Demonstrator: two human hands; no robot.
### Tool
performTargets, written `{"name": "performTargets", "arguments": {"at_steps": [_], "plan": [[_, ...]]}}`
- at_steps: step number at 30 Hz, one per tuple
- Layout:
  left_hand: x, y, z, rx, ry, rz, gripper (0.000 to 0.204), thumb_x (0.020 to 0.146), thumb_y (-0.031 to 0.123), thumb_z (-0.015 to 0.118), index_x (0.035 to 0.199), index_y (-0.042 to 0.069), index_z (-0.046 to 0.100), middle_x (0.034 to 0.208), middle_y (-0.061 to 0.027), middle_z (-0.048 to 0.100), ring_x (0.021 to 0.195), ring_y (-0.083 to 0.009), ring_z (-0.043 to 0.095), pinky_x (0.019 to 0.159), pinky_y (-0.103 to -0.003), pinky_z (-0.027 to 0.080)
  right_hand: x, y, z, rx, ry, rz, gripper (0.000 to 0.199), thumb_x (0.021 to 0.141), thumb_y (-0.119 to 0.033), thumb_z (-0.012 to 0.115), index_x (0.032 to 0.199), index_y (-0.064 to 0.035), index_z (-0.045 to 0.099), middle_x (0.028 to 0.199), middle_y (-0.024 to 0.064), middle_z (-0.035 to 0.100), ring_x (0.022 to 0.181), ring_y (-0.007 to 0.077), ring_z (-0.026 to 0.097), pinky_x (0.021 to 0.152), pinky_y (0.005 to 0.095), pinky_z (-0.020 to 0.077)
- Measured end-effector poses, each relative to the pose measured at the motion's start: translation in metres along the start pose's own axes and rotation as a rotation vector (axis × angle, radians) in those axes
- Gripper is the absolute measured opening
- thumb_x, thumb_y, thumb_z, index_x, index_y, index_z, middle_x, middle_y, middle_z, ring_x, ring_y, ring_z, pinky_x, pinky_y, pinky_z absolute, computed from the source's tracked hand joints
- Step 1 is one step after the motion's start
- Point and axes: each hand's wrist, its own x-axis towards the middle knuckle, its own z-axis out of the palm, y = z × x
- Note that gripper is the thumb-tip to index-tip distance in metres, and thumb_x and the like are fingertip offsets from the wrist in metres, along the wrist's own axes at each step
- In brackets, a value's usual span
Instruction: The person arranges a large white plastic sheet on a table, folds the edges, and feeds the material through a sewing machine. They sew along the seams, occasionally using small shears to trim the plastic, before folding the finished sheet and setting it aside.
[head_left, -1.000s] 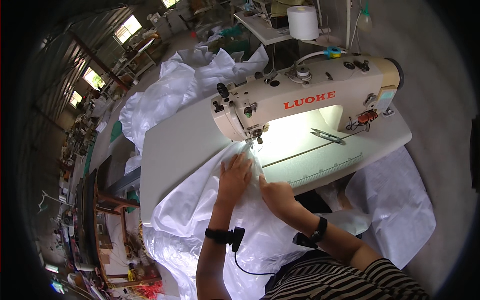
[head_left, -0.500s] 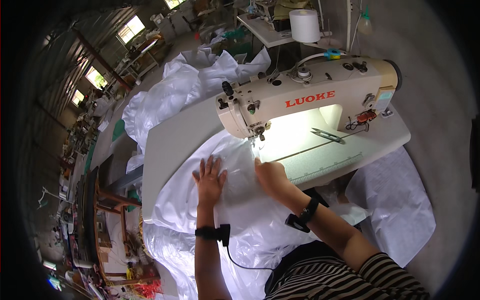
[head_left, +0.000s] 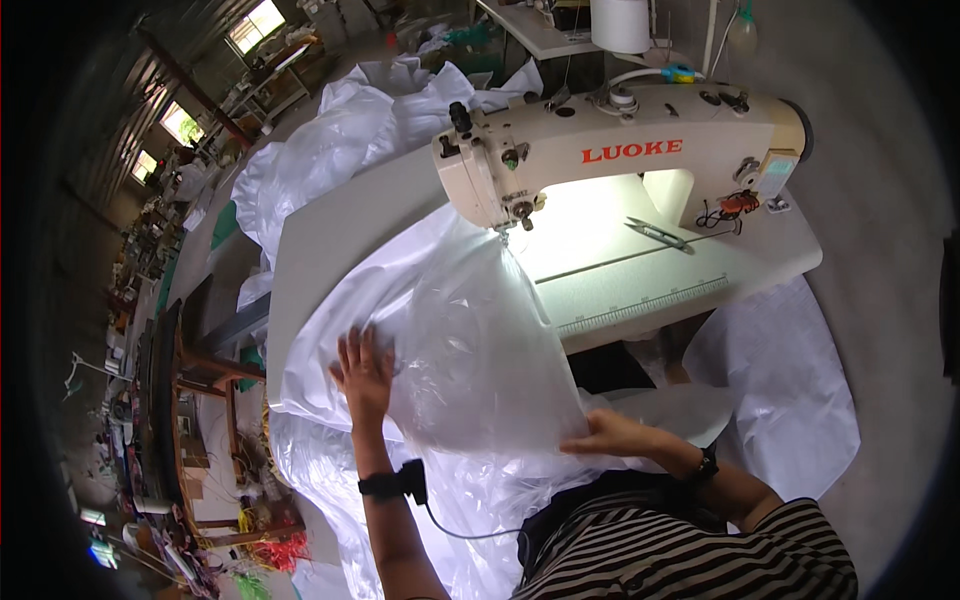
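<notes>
White sewing table (head_left: 350, 210) carries an industrial sewing machine (head_left: 640, 120); white sheeting (head_left: 480, 350) runs from the needle end over the near edge. For even feed, keep it flat: left hand (head_left: 364, 378) open, fingers spread upon it; right hand (head_left: 607, 435) pinching its edge. Hanging squeeze bottle (head_left: 743, 38): contents indiscernible from where I stand.

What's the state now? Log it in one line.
left hand: splayed on sheeting | right hand: holding sheeting edge | machine: lit underneath | snips: on table

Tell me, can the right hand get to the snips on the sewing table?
Probably yes: nothing covers the snips on the tabletop, and the front looks open, but the right hand may need to release the sheet.
</notes>
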Motion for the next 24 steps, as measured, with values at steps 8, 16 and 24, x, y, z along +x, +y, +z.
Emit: {"name": "performTargets", "arguments": {"at_steps": [8, 16, 24], "plan": [[0.03, -0.024, 0.012, -0.007, 0.021, 0.071, 0.051, 0.097, 0.042, 0.052, 0.145, 0.024, 0.046, 0.154, -0.0053, 0.038, 0.145, -0.0318, 0.028, 0.113, -0.066, 0.015, -0.029, 0.025, -0.002, -0.308, 0.104, 0.095, 0.05, 0.089, -0.046, 0.067, 0.108, -0.0003, 0.063, 0.081, 0.0135, 0.067, 0.076, 0.0243, 0.065, 0.07, 0.0344, 0.0503], [0.019, -0.019, -0.002, -0.185, 0.075, 0.093, 0.049, 0.094, 0.033, 0.058, 0.138, 0.014, 0.052, 0.151, -0.0099, 0.04, 0.141, -0.034, 0.034, 0.112, -0.062, 0.022, 0.021, 0.006, 0.019, -0.252, 0.599, -0.21, 0.046, 0.094, -0.029, 0.063, 0.129, -0.0018, 0.05, 0.092, 0.02, 0.069, 0.082, 0.0368, 0.067, 0.075, 0.0386, 0.053], [-0.076, 0.062, -0.044, -0.234, 0.246, 0.15, 0.039, 0.081, 0.016, 0.073, 0.116, 0.004, 0.06, 0.128, -0.0152, 0.056, 0.117, -0.035, 0.054, 0.097, -0.045, 0.044, 0.009, 0.024, 0.01, 0.339, 0.544, -0.289, 0.042, 0.101, -0.019, 0.053, 0.136, 0.0039, 0.048, 0.094, 0.0024, 0.062, 0.079, 0.0056, 0.051, 0.07, 0.0218, 0.0456]]}}
